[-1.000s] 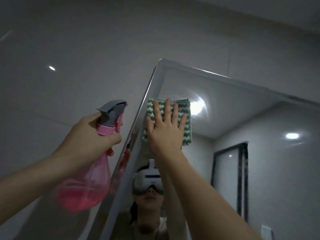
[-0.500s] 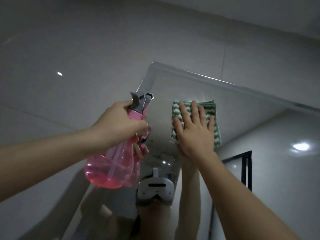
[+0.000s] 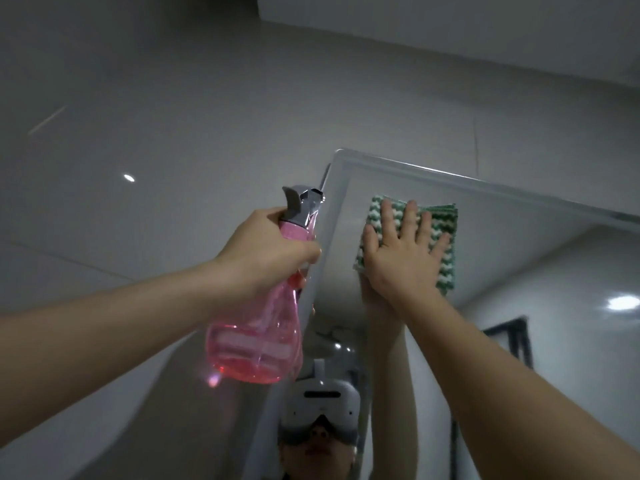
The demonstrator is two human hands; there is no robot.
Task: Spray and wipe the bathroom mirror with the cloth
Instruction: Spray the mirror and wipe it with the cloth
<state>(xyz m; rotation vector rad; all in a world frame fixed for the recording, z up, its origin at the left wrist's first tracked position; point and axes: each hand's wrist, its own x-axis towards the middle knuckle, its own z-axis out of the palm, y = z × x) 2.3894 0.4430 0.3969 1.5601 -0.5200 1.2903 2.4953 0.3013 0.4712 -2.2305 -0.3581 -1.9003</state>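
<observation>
The bathroom mirror hangs on the wall, its top left corner near the middle of the view. A folded green and white cloth lies flat against the glass near that corner. My right hand presses it there with straight, spread fingers. My left hand grips the neck of a pink spray bottle with a grey trigger head, held upright just left of the mirror's left edge. The nozzle points toward the glass.
Glossy grey wall tiles surround the mirror. The glass reflects a person wearing a white headset, a dark door frame and a ceiling light.
My right hand and the cloth have slid right from the mirror's left edge, then up toward the top left corner. My left hand has raised the bottle and brought it closer to the mirror's edge.
</observation>
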